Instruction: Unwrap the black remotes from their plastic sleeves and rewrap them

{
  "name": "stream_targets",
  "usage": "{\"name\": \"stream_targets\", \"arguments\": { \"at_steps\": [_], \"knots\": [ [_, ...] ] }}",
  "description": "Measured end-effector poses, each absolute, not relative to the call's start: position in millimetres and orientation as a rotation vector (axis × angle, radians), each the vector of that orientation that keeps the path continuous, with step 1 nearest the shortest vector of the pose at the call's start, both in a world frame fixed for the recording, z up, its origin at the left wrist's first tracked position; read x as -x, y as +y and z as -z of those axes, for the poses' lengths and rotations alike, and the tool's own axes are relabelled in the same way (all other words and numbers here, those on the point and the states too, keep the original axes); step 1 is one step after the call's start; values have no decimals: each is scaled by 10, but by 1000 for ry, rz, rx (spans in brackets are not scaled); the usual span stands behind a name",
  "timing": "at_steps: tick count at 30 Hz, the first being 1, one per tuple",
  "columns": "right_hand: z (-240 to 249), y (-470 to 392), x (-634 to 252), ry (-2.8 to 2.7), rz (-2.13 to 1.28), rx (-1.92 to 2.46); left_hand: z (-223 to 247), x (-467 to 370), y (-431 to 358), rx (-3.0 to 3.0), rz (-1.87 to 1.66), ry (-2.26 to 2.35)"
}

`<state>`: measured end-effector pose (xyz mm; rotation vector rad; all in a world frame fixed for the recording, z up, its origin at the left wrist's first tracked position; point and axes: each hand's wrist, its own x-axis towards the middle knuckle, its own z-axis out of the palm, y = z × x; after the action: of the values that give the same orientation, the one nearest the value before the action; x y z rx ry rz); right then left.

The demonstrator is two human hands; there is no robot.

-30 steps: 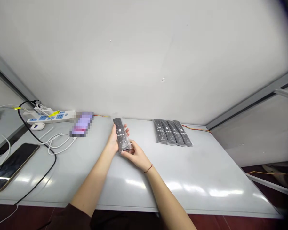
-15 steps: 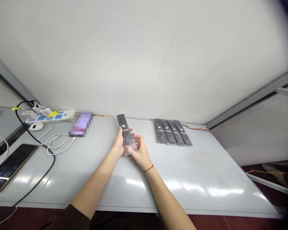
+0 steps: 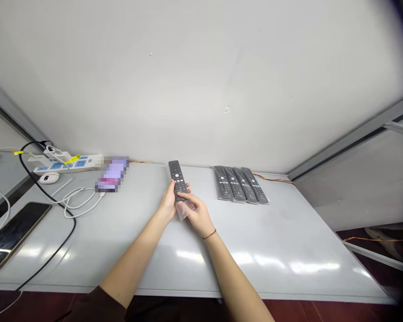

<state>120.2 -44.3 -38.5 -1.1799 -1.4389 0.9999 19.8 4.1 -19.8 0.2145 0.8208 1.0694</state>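
A dark grey remote control (image 3: 177, 172) with a white round button is held up over the table, tilted with its top end away from me. Clear plastic film (image 3: 185, 210) juts out past its near end like a loose bag. My left hand (image 3: 169, 201) is closed around the remote from the left side, thumb along its edge. From the right, my right hand (image 3: 198, 214) grips the lower end, its fingers lying over the remote and the film. Several similar bagged remotes (image 3: 240, 184) lie side by side at the right rear.
At the left stand a white power strip (image 3: 94, 161) with plugs, a lit phone (image 3: 112, 174) on a white cable and a small white case (image 3: 49, 178). A dark phone (image 3: 15, 235) and black cable (image 3: 62, 246) lie nearer. A wall (image 3: 201, 89) rises behind the table.
The remote has shifted slightly to the right and turned more upright in my hands. My right fingers have moved from its side onto its lower face.
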Motion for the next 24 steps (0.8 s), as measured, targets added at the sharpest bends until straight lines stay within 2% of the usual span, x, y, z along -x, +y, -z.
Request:
{"name": "stream_targets", "arguments": {
  "at_steps": [24],
  "knots": [
    [332,-488,-1153,-1514,-1043,1161,106,51,167,-114,-1076,710]
  ]
}}
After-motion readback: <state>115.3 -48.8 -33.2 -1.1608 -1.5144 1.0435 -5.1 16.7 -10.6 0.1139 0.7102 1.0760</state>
